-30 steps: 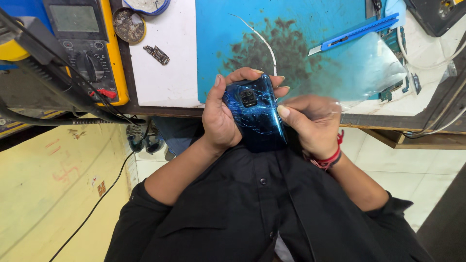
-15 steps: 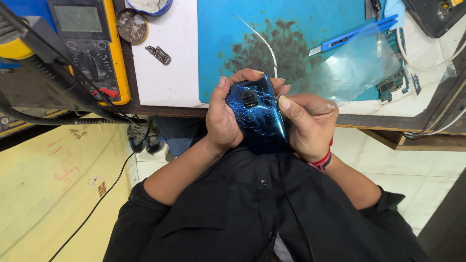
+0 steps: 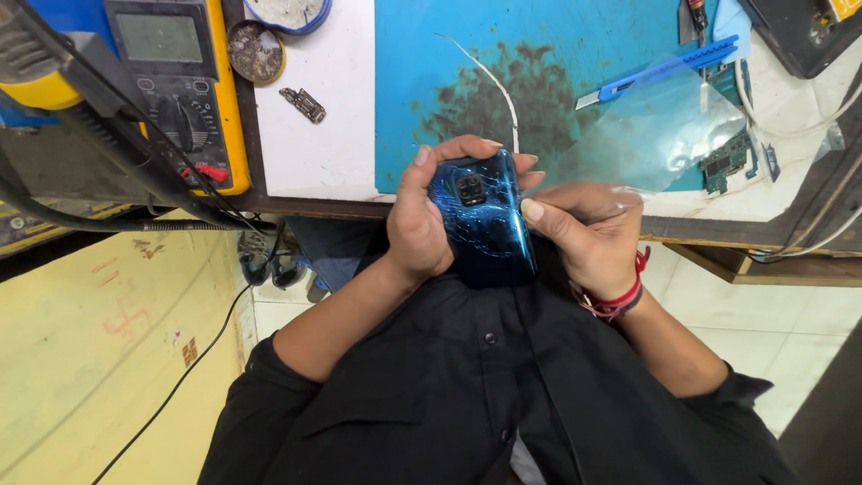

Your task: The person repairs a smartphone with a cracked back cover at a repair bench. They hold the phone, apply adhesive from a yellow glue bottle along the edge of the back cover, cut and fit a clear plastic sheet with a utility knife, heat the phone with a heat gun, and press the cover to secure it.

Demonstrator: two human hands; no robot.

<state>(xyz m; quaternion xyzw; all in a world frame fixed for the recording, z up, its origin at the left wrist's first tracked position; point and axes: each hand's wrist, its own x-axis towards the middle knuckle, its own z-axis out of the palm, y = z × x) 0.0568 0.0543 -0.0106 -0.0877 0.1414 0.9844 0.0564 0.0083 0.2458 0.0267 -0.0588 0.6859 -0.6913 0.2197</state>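
Both hands meet on a glossy dark-blue smartphone with a cracked glass back (image 3: 482,218), held back-up just in front of the near edge of the blue rubber work mat with a dark stain (image 3: 575,54). Left hand (image 3: 422,216) wraps the phone's left side, fingers curled over its top end and thumb along the edge, closed firmly on it. Right hand (image 3: 588,235) grips the phone's right side, thumb pressed flat on the cracked back near the edge, the other fingers tucked beneath; a red thread bracelet (image 3: 620,296) circles that wrist. A clear, thin plastic film sheet (image 3: 655,135) lies partly over the mat's right half and reaches down to the right hand's knuckles; whether the hand pinches it cannot be told.

On the mat's far right corner lies a blue plastic utility knife (image 3: 660,67), and just right of the mat sits a small green circuit board (image 3: 727,160). A thin white wire (image 3: 494,81) curves across the mat's middle. Left of the mat is a white board (image 3: 310,153) carrying a small dark metal part (image 3: 303,104). Further left stands a yellow-cased digital multimeter with a black dial (image 3: 180,90), with a round tin of dark paste (image 3: 255,52) between it and the white board. Below the mat, the person's black buttoned shirt (image 3: 467,395) fills the foreground.
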